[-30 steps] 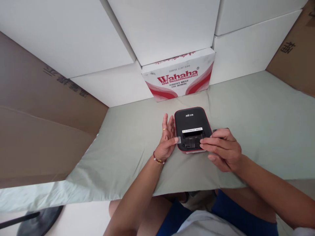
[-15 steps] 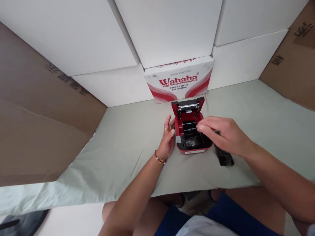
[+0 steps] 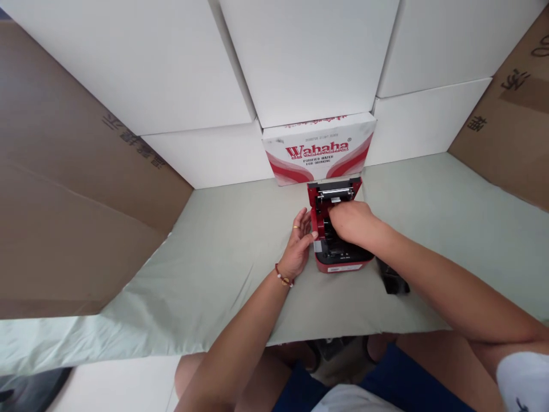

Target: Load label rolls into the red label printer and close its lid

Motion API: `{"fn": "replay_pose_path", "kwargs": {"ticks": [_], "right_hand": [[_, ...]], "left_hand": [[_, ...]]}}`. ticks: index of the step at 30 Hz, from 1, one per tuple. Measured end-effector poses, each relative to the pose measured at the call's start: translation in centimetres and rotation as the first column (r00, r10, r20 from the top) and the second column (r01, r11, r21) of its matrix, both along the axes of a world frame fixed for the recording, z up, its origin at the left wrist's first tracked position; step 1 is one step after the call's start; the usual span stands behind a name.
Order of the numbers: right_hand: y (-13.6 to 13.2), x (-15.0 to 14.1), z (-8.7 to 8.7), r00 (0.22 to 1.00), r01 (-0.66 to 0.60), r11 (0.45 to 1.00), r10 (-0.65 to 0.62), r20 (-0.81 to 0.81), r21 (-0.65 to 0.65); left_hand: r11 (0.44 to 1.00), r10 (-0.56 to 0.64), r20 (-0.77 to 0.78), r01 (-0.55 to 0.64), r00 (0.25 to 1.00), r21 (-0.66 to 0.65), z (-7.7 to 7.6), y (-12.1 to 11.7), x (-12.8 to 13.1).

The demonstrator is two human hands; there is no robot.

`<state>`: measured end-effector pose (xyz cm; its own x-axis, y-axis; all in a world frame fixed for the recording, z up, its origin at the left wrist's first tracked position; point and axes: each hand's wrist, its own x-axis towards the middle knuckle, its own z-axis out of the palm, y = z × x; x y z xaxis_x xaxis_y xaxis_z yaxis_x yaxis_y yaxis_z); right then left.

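A red and black label printer (image 3: 345, 268) stands on the cloth with its lid (image 3: 335, 189) tipped open at the back. My left hand (image 3: 299, 246) grips its left side, thumb on the rim and fingers along the outer wall. From the right, my right hand (image 3: 354, 222) reaches down into the printer's open bay. Its fingers are curled inward and their tips are hidden, so what they hold cannot be made out. To the right of the printer lies a glossy black object (image 3: 394, 281), partly covered by my right forearm.
Behind the printer stands a white and red Wahaha water carton (image 3: 319, 155) against stacked white boxes (image 3: 313, 63). Brown cardboard panels rise at left (image 3: 86, 189) and right (image 3: 510, 131). A pale green cloth (image 3: 227, 240) covers the table, its front edge close to my lap.
My right hand has moved left and deeper into the printer's bay, its fingertips now hidden. My left thumb has come onto the printer's rim. The camera view has shifted slightly.
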<state>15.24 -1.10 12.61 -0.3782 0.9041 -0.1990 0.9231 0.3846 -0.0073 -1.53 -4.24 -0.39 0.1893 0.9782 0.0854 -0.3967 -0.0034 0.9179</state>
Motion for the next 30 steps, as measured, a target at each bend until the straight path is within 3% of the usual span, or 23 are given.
{"fn": "replay_pose_path", "kwargs": {"ticks": [19, 24, 27, 30], "right_hand": [[-0.3, 1.1, 0.9, 0.999, 0.023, 0.998, -0.025, -0.035, -0.057], [-2.7, 1.3, 1.7, 0.989, 0.077, 0.997, -0.077, -0.130, -0.005], [-5.6, 4.4, 2.9, 0.906, 0.102, 0.995, -0.085, -0.414, 0.018], [-7.5, 11.3, 2.7, 0.749, 0.174, 0.984, -0.101, -0.655, 0.048]], "left_hand": [[1.000, 0.023, 0.008, -0.023, 1.000, -0.009, 0.6, 0.0, 0.5], [1.000, 0.025, 0.000, -0.025, 1.000, -0.015, 0.7, 0.0, 0.4], [0.999, 0.025, 0.008, -0.025, 1.000, -0.028, 0.6, 0.0, 0.4], [1.000, 0.025, 0.021, -0.025, 0.999, -0.018, 0.5, 0.0, 0.3]]}}
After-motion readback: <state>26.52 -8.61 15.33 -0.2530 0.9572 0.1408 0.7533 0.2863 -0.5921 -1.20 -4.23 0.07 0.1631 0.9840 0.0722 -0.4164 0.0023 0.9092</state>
